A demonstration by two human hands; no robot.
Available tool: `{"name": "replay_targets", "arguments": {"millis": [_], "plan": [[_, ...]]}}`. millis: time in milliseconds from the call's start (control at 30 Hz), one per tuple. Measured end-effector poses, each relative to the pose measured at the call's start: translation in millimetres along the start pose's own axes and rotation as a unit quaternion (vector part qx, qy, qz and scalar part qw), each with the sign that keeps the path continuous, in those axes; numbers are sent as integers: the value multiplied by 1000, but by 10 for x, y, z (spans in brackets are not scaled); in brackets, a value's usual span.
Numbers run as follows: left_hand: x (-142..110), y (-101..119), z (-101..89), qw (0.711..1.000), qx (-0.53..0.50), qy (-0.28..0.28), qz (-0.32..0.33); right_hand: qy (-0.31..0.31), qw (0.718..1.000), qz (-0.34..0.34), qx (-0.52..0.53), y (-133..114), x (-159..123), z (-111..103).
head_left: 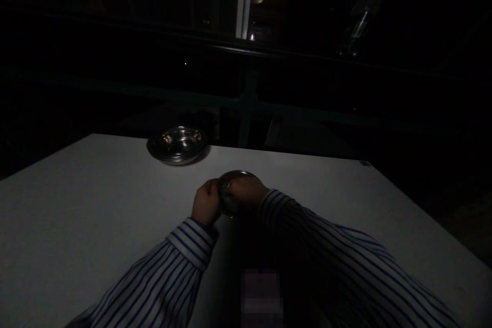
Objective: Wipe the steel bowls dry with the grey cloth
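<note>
Table [100,200] with metal bowls, dim

Bowl stack [177,149] sits near far edge, left of centre. Single bowl [229,206] is nearer the person. Left hand [206,202] grips its left side; right hand [245,190] is inside, seemingly curled, too dark to tell if holding anything.

Very dim, with a deep shadow over the table [115,189].

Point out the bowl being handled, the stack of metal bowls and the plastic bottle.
Bowl being handled [238,171]: head view, on its far rim.
Stack of metal bowls [177,157]: head view, on the near outer side.
Plastic bottle [368,6]: head view, on its body, below the white cap.
</note>
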State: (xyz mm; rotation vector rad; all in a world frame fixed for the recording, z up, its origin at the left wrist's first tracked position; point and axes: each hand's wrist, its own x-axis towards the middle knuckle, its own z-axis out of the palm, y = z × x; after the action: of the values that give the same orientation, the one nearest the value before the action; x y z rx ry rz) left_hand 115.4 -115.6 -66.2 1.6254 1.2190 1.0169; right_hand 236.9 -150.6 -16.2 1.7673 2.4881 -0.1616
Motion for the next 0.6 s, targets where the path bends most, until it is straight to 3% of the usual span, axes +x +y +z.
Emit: {"name": "replay_targets", "arguments": {"millis": [200,433,600], "plan": [[-5,-1,-32,1000,-3,8,-22,16,998,58,-7,50,-29,-48],[39,-78,-41,999,2,28,-40,2,1000,-21,-15,131,-25,58],[25,-34,-13,1000,-6,1,-16,6,998,-68,-3,49,-38,106]]}}
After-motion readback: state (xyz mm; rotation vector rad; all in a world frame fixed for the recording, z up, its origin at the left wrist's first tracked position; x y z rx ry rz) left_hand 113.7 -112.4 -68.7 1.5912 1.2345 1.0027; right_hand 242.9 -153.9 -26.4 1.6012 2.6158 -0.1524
